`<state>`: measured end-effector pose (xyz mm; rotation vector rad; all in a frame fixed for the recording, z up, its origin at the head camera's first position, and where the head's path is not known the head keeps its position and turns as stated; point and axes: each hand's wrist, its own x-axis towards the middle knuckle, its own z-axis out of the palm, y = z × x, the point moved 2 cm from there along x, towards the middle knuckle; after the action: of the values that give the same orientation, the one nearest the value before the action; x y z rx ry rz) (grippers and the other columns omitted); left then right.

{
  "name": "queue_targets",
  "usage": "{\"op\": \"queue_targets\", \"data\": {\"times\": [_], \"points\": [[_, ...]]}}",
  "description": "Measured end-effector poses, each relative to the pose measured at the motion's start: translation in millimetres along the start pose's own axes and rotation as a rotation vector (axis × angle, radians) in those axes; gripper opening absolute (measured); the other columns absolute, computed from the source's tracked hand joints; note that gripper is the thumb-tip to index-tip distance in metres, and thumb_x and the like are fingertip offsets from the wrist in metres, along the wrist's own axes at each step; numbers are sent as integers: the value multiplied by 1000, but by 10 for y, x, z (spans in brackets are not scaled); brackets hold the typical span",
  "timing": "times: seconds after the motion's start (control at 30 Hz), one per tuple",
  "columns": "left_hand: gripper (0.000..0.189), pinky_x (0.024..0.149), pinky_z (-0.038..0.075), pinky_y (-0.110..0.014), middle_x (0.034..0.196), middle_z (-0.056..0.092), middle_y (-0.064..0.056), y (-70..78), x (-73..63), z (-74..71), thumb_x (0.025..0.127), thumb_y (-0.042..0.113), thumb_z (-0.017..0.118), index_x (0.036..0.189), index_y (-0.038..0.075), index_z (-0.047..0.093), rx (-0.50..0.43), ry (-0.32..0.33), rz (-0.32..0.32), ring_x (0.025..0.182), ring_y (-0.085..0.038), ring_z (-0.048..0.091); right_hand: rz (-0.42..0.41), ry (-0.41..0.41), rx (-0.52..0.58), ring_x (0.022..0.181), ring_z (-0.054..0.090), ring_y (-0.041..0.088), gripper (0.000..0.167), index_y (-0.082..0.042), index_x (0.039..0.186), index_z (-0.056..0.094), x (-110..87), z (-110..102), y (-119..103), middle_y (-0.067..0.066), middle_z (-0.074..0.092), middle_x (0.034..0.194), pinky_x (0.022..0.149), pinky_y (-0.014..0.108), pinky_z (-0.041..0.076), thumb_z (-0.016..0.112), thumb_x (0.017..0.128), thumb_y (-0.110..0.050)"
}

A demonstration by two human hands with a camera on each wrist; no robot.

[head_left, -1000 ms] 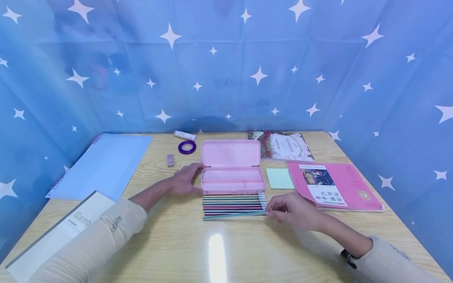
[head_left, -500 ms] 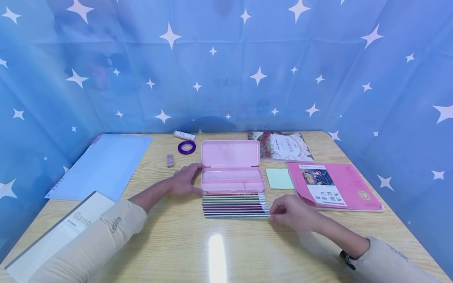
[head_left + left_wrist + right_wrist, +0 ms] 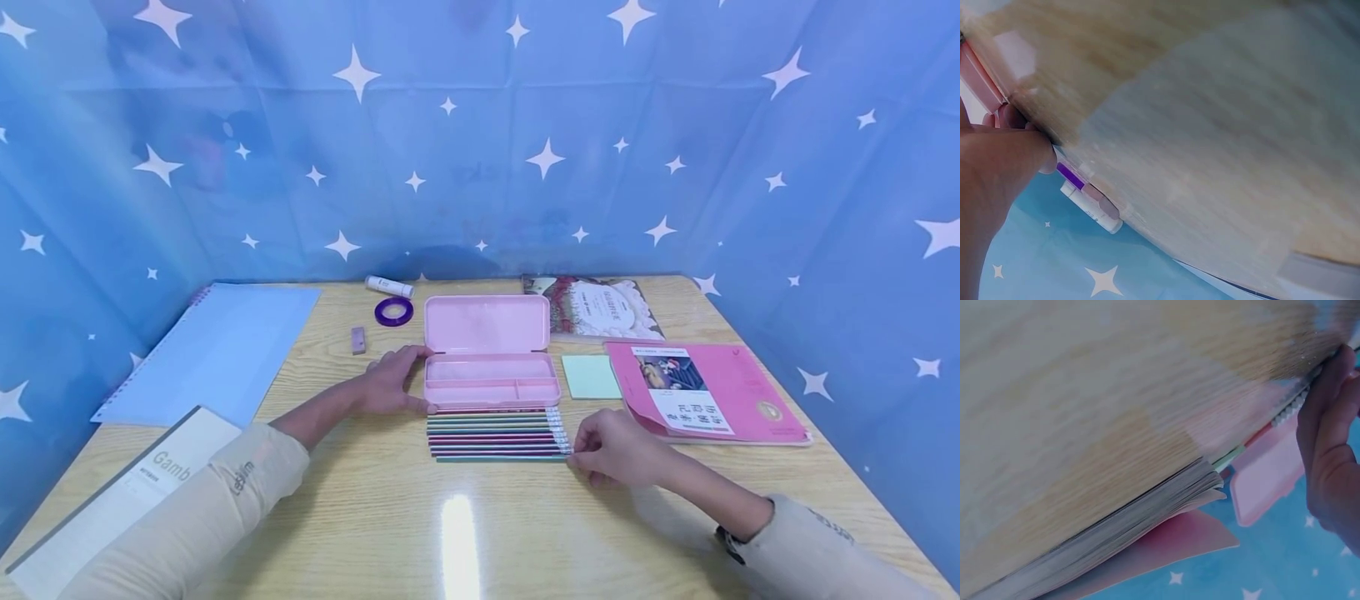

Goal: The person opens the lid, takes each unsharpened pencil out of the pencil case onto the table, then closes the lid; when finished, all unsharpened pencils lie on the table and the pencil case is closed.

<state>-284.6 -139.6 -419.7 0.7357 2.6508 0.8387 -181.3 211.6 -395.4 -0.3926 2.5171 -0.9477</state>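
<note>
A pink pencil case (image 3: 487, 381) lies with its lid raised. My left hand (image 3: 390, 381) holds its left end, thumb at the front corner and fingers by the hinge. Several striped pencils (image 3: 491, 429) lie side by side along the front of the case, their white eraser ends to the right. With thumb and fingertips, my right hand (image 3: 618, 450) pinches the right end of the nearest pencil, a teal one (image 3: 498, 459). In the right wrist view, the right hand (image 3: 1332, 437) bends down over the pencils' ends.
Green sticky notes (image 3: 591, 377) and a pink book (image 3: 716, 392) lie to the right; a patterned notebook (image 3: 600, 308) is behind. An eraser (image 3: 358, 340), a purple tape roll (image 3: 393, 301) and a white tube (image 3: 389, 287) sit back left. Two notebooks (image 3: 217, 350) (image 3: 135, 492) flank my left sleeve.
The teal pencil, slanted and apart at its left end a second ago, now lies nearly parallel against the row. My right hand has shifted slightly right; my left hand stays on the case.
</note>
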Motion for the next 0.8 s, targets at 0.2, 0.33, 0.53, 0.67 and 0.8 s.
{"op": "queue_targets", "data": {"times": [0.2,0.33,0.53,0.67,0.8], "points": [[94,109,21,-64,148,41,-9,10,4,2,78,53,79,149,12,33,2,3,4,138,-34,34,20,18,-30,53,60,15,16,-10,79,62,1,18,-18,1,61,64,48,26,50,76,87,-12],[93,109,21,-64,148,41,-10,11,3,4,78,52,79,148,11,34,1,4,6,137,-34,34,34,35,-54,51,59,15,19,-10,79,60,16,31,-29,1,60,63,47,26,48,77,86,-14],[93,109,21,-64,149,40,-10,18,-2,-2,78,54,78,149,12,33,11,-1,4,138,-33,33,42,38,-63,50,61,15,22,-11,79,59,37,24,-28,2,59,62,46,27,49,79,85,-17],[94,110,21,-64,149,40,-10,24,-6,-8,79,54,78,149,12,32,13,-7,4,137,-34,33,5,18,-55,52,61,16,22,-10,81,59,60,-36,-37,2,60,62,47,26,48,78,86,-19],[94,110,20,-64,149,40,-10,14,-10,-8,79,53,78,149,12,32,15,-10,7,138,-34,33,-71,29,-73,58,58,14,19,-9,84,61,112,-162,-81,1,62,67,51,26,46,75,89,-21]]}}
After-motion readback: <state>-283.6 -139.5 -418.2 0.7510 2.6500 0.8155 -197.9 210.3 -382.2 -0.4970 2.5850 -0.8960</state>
